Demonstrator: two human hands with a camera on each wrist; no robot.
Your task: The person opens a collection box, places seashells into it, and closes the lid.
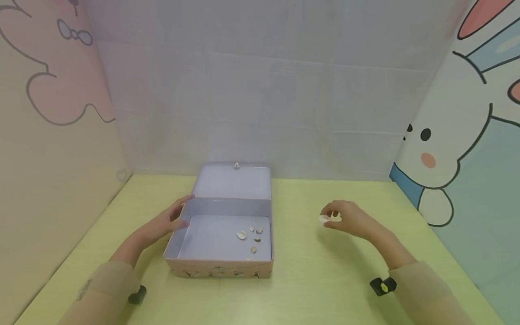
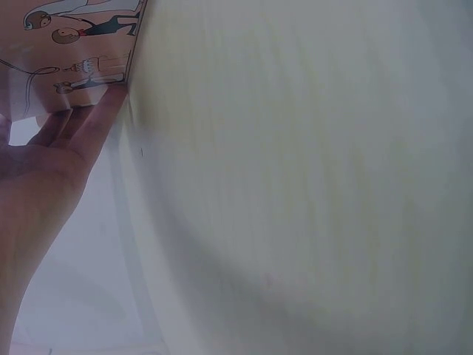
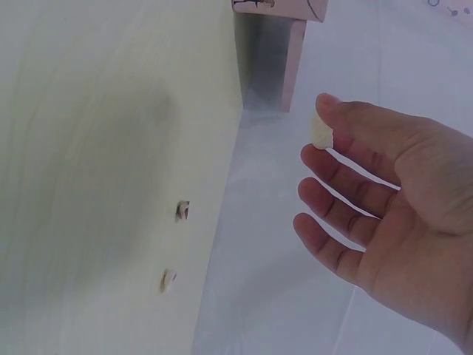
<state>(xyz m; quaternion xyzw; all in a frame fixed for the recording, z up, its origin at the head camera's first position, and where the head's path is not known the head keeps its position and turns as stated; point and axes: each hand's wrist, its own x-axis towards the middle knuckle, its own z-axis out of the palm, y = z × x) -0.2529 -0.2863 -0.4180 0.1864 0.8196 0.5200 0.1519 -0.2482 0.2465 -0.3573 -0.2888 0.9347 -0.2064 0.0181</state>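
Note:
A pink metal box point(image 1: 219, 267) with a pale lining stands on the table, its lid point(image 1: 233, 181) tipped back. Inside lie several small shells, among them a whitish one point(image 1: 241, 235) and a brownish one point(image 1: 253, 249). My left hand point(image 1: 164, 222) rests along the box's left wall, thumb over the rim; the left wrist view has its fingers nearly straight against the printed outer side point(image 2: 81, 63). To the right of the box, above the table, my right hand point(image 1: 347, 219) pinches a white shell point(image 3: 321, 133) between thumb and index finger, the other fingers loosely bent.
In the right wrist view, two small shells point(image 3: 182, 210) lie on the pale yellow table point(image 1: 300, 280). A whitish sheet point(image 1: 260, 90) hangs behind the table. Panels with cartoon prints stand to the left and right, one with a rabbit point(image 1: 443, 153).

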